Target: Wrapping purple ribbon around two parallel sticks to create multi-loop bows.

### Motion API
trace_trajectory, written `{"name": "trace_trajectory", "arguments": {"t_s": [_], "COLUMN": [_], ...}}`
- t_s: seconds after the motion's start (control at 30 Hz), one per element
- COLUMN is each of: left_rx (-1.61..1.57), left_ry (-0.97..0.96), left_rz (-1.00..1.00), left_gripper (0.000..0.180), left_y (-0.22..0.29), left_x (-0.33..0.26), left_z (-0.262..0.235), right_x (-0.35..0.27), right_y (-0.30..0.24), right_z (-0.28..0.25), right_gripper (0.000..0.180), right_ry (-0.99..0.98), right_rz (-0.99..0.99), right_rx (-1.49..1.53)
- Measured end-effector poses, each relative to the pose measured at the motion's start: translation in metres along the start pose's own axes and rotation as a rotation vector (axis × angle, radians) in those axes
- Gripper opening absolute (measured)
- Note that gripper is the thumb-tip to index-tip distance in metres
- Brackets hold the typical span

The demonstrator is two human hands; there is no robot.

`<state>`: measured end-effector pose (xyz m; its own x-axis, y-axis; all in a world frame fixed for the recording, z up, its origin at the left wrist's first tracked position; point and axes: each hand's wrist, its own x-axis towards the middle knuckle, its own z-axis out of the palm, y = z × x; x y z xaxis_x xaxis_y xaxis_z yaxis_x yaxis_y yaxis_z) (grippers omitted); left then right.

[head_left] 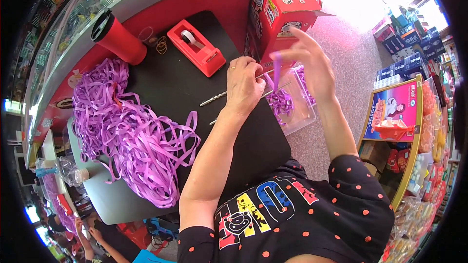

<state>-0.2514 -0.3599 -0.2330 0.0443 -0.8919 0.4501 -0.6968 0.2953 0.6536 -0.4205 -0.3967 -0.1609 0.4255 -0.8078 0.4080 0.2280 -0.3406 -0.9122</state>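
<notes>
A person's left hand [243, 85] is clenched around two thin metal rods [214, 98] at the edge of a black tabletop [170, 80], the rod tips jutting out toward 8 o'clock from the fist and their other ends showing at 3 o'clock of it. The right hand [312, 63], just to the 2 o'clock side of the left, pinches a strip of purple ribbon [276, 70] between thumb and fingers, the remaining fingers spread; the hand is blurred. The strip hangs straight down between the two hands, its lower end meeting the rods just beside the left knuckles.

Below the right hand, at about 7 o'clock from it, a clear plastic box [300, 114] holds small curled pieces of the same purple ribbon. A red printed carton [285, 7] stands at 12 o'clock from the hands. At 10 o'clock from the left hand lies a red tape dispenser [197, 48], and farther out that way a red tumbler with a black lid [119, 39] and a few rubber bands [161, 45]. A large loose heap of purple ribbon [126, 126] sprawls across the table at 8 to 9 o'clock from the left hand, well apart from it. A shelf of packaged goods [409, 131] stands at 4 o'clock.
</notes>
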Motion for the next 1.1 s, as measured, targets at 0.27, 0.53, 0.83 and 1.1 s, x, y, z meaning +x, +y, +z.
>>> {"name": "trace_trajectory", "arguments": {"t_s": [0.27, 0.53, 0.83, 1.1], "left_rx": [-0.021, -0.026, -0.417, -1.415], "left_ry": [0.046, 0.012, 0.042, -0.248], "left_rz": [-0.004, -0.032, -0.260, -1.001], "left_gripper": [0.013, 0.013, 0.021, 0.011], "left_y": [0.006, 0.001, 0.030, 0.066], "left_x": [0.003, 0.002, 0.013, -0.028], "left_z": [0.003, 0.002, -0.012, -0.010], "right_x": [0.049, -0.041, -0.106, -0.088], "right_y": [0.101, 0.122, 0.057, 0.029], "right_z": [-0.017, -0.034, 0.006, 0.001], "right_gripper": [0.061, 0.047, 0.018, 0.020], "right_ry": [-0.167, -0.121, 0.207, 0.152], "right_rz": [0.295, 0.482, 0.398, 0.456], "right_rx": [-0.058, -0.214, -0.268, -0.320]}}
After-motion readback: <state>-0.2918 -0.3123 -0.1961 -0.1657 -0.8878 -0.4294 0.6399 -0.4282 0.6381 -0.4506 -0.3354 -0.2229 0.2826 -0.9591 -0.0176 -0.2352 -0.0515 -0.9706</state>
